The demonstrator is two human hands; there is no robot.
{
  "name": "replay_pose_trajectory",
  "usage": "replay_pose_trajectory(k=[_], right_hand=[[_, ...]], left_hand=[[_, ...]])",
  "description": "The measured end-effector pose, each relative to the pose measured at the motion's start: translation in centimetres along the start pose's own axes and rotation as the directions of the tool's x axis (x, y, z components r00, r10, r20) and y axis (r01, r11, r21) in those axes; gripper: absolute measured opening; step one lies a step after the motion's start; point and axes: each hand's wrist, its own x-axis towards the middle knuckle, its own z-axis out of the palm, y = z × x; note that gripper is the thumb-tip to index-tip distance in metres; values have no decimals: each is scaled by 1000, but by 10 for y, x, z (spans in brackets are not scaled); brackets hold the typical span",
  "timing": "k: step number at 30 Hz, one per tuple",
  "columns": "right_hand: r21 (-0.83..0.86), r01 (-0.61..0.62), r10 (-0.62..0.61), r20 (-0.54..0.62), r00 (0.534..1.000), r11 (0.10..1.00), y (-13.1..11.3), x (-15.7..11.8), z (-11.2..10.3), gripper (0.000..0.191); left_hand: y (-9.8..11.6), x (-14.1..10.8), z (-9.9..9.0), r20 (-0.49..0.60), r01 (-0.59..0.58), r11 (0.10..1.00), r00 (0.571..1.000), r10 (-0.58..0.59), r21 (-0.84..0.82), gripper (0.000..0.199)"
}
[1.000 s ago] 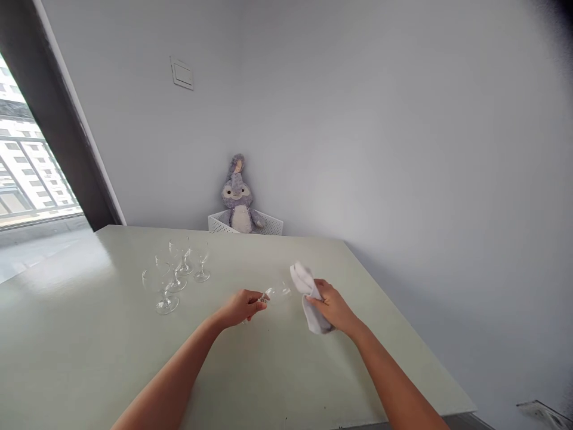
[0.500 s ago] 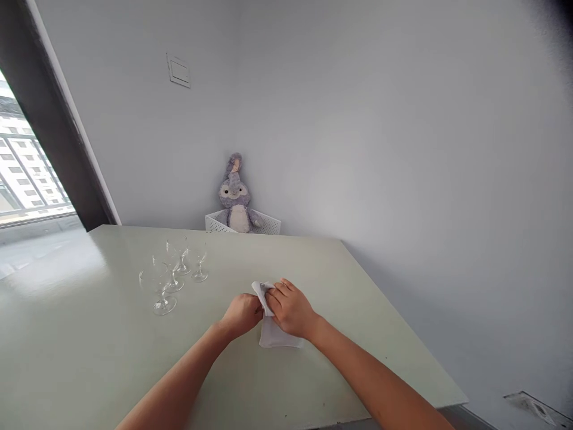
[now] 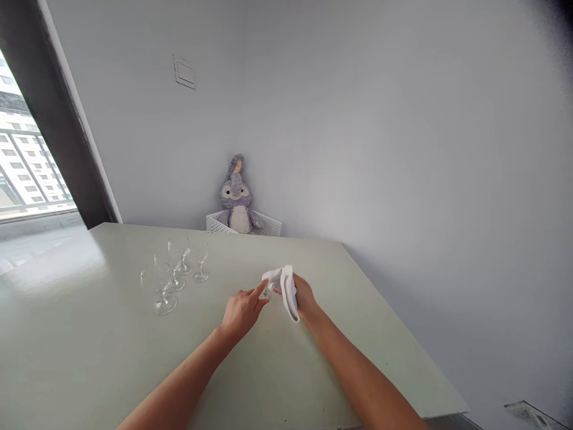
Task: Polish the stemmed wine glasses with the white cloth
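My right hand (image 3: 306, 297) is closed round a folded white cloth (image 3: 289, 294) above the table. A clear glass (image 3: 265, 293) shows in part between my hands, against the cloth; its full shape is hidden. My left hand (image 3: 242, 310) is at the glass's left side, index finger stretched to the cloth's edge and thumb apart below it. Its other fingers are partly hidden. Farther left, several clear stemmed glasses stand upright in a group, the nearest glass (image 3: 165, 305) in front and another glass (image 3: 201, 275) on the group's right.
The pale green table (image 3: 134, 370) ends on the right in a slanting edge beside the grey wall (image 3: 403, 149). Behind its far edge a plush toy (image 3: 239, 218) sits in a white perforated basket (image 3: 271, 227). At the left is a window (image 3: 31, 161).
My right hand has lifted and turned the cloth, which hung lower before and now stands folded. My left hand's fingers have loosened, with the index finger stretched out. Part of the glass has come into view.
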Motion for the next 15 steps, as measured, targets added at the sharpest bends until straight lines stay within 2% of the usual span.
replay_pose_trajectory(k=[3,6,8,12,15], right_hand=[[240,-80,99,-69,993,968,9,-5,9,33],[359,-76,136,-144,980,930,13,-8,15,28],[367,-51,115,-154,981,929,17,-11,18,24],[267,-49,89,-142,986,963,36,-25,25,24],[233,-59,76,-67,995,971,50,-41,33,29]], left_hand=[[2,-1,5,-8,24,999,1000,-24,-33,44],[6,-3,9,-2,56,996,998,-56,-72,44],[9,-3,12,25,121,987,993,-119,-111,46],[16,-4,15,89,229,955,972,-215,-187,50],[20,-6,19,116,268,913,963,-243,-307,58]])
